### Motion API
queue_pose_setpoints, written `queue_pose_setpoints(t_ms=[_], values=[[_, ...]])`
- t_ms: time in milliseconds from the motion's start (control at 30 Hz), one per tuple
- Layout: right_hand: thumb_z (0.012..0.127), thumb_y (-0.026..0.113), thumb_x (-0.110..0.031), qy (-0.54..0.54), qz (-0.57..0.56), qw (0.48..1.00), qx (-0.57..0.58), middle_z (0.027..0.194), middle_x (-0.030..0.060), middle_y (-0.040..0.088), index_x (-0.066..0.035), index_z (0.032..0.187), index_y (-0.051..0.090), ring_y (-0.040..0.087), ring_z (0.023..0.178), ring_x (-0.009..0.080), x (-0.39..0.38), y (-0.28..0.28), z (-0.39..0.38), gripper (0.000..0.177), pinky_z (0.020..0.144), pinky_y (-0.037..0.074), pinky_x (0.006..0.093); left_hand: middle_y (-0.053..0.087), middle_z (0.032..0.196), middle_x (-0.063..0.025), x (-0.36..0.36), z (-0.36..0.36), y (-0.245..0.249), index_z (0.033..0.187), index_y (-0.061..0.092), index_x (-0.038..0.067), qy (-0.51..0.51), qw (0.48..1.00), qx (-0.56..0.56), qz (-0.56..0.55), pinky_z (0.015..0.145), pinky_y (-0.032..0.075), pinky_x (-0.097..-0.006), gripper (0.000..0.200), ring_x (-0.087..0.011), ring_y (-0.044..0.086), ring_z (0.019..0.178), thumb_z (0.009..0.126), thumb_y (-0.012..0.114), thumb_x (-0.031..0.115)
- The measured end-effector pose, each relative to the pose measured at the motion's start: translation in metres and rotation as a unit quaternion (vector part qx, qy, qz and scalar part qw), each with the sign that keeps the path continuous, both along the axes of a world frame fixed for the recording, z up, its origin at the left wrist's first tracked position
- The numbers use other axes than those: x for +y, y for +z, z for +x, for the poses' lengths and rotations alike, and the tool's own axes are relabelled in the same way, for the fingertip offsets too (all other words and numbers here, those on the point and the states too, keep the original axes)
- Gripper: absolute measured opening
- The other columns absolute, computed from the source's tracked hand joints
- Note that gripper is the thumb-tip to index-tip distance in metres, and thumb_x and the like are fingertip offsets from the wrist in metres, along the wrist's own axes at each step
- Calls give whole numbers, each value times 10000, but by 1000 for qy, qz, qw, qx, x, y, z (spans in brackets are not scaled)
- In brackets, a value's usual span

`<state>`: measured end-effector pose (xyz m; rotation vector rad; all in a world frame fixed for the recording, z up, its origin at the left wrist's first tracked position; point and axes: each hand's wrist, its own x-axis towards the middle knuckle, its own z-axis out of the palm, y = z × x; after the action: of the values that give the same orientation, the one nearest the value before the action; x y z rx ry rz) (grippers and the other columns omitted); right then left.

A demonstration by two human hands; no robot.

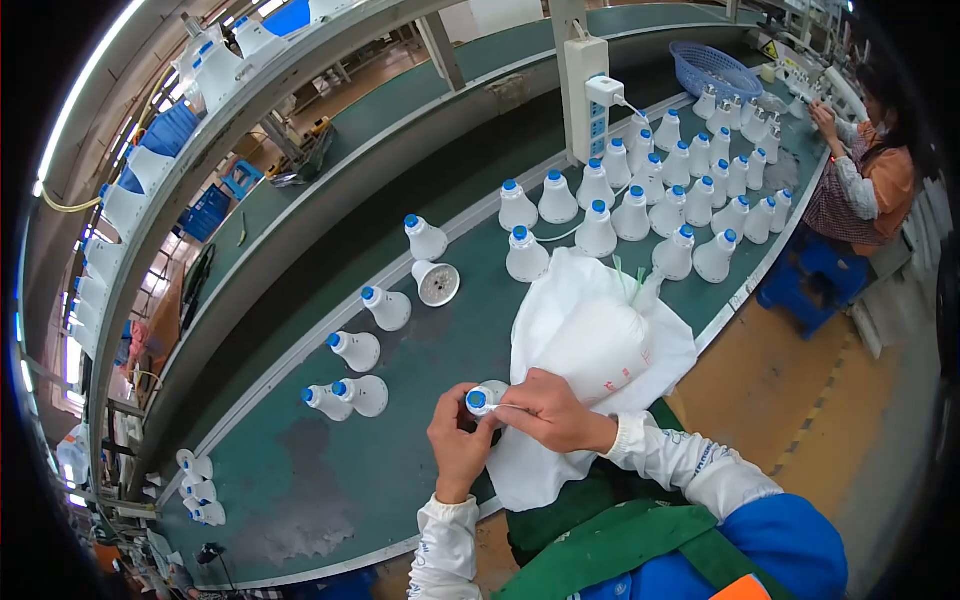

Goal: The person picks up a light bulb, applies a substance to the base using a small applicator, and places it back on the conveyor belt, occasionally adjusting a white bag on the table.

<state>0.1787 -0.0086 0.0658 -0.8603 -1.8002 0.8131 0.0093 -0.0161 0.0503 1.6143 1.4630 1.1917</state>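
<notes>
In front of me my left hand (458, 448) is wrapped around a white bulb housing (489, 391) with a blue cap, the cap turned up toward me. My right hand (558, 412) pinches a thin white strand (512, 406), its tip right at the edge of the blue cap; the strand's exact kind I cannot tell. Beneath my right wrist and beyond it lies a white cloth (540, 345). On that rests a full white plastic bag (600, 350) with red print.
Many blue-capped housings (597, 232) stand on the green bench (430, 480) to the right, and several (385, 308) stand to the left. A power strip (587, 100) is fixed to a post. Far right sits a co-worker (865, 165) near a blue basket (715, 72).
</notes>
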Motion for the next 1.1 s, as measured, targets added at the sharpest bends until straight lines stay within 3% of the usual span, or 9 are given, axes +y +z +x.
queue_pose_setpoints(t_ms=[333, 400, 533, 600, 733, 833, 900, 1100], values=[[843, 605, -177, -29, 50, 998, -22, 573, 48, 519, -85, 679, 539, 457, 524, 251, 0, -8, -8, 199, 596, 336, 349, 615, 926, -36, 1, -1, -13, 1035, 618, 26, -18, 998, -23, 58, 574, 438, -212, 385, -90, 536, 676, 684, 771, 67], [830, 610, -139, -8, 42, 998, -47, 622, 22, 581, -94, 742, 619, 504, 549, 207, 1, -9, -6, 99, 615, 345, 333, 626, 944, -57, 1, -2, -11, 1037, 626, 21, -22, 998, -36, 50, 617, 458, -230, 388, -119, 560, 714, 684, 776, 73], [827, 595, -122, -15, 41, 998, -38, 607, 19, 575, -97, 726, 611, 502, 536, 207, 1, -9, -9, 105, 611, 343, 330, 637, 958, -79, 2, -5, -12, 1042, 629, 18, -29, 997, -16, 63, 686, 474, -263, 394, -171, 580, 784, 682, 778, 82], [812, 581, -130, -25, 41, 998, -29, 569, 39, 536, -90, 666, 540, 477, 515, 249, 1, -8, -10, 157, 598, 343, 348, 643, 967, -86, 1, -6, -7, 1037, 633, 20, -34, 998, 6, 55, 740, 472, -289, 392, -210, 579, 837, 679, 779, 88], [808, 573, -125, -35, 42, 998, -19, 570, 38, 539, -93, 667, 544, 473, 511, 248, 2, -10, -12, 148, 601, 349, 347, 606, 982, -31, 2, -8, -2, 1070, 640, 53, -53, 997, 28, 57, 755, 434, -246, 368, -127, 546, 865, 717, 738, 88], [798, 574, -121, -36, 34, 999, -18, 570, 40, 538, -93, 669, 545, 468, 505, 252, 2, -11, -12, 135, 602, 355, 348, 643, 996, -83, 2, -5, 1, 1043, 627, 30, -47, 998, 10, 43, 792, 461, -290, 400, -200, 573, 878, 669, 765, 59], [794, 572, -123, -40, 36, 998, -25, 565, 43, 533, -93, 665, 544, 464, 502, 256, 3, -12, -12, 135, 598, 356, 351, 625, 1031, -78, 3, 0, -1, 1058, 610, 36, -41, 990, -132, 11, 827, 453, -284, 423, -177, 568, 913, 665, 765, 46], [795, 575, -135, -44, 29, 998, -17, 566, 52, 526, -88, 646, 527, 455, 501, 264, 3, -11, -12, 164, 590, 355, 354, 583, 1089, -64, 9, -13, -11, 1060, 559, 21, -94, 987, -122, -42, 866, 439, -280, 451, -168, 554, 971, 655, 756, 31]])
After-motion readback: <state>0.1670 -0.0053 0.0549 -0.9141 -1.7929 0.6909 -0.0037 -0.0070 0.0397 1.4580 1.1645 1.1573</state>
